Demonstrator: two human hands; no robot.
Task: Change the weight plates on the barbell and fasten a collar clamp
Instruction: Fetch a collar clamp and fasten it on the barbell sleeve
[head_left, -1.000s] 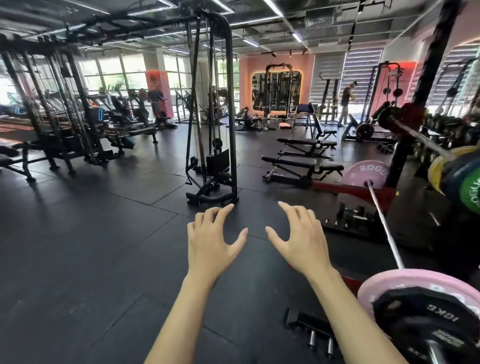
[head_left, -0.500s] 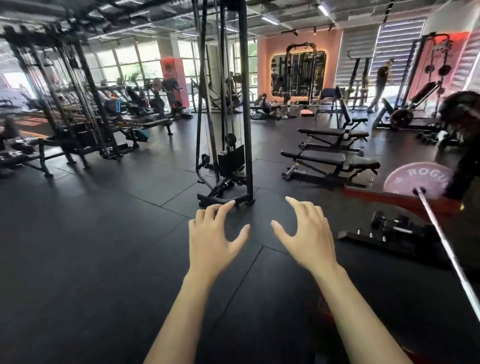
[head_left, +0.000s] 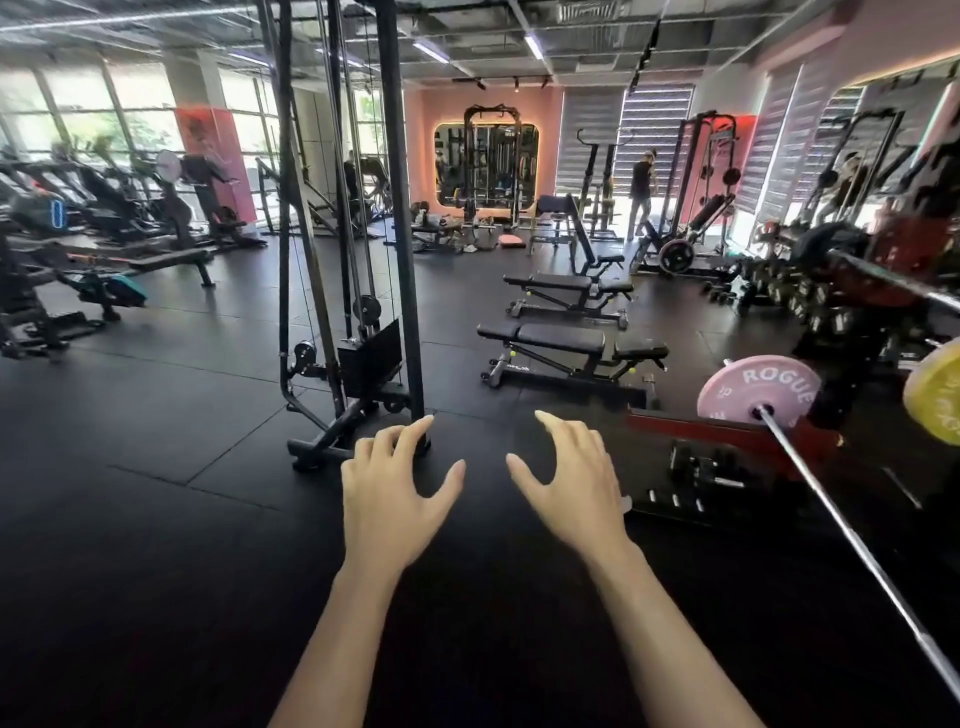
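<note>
Benches, cable machine, empty hands

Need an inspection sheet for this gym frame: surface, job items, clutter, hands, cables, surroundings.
Surface: black rubber tile floor.
Job's things: long steel barbell on the right, carrying a pink round ROGUE plate at its far end; yellow plate at the right edge; no collar clamp seen.
Clutter: small dark items on the floor near the plate, unclear.
Hands: left hand and right hand open, empty, over the floor.
Cables: black cable machine.
Surroundings: black padded benches; person by the window.
</note>
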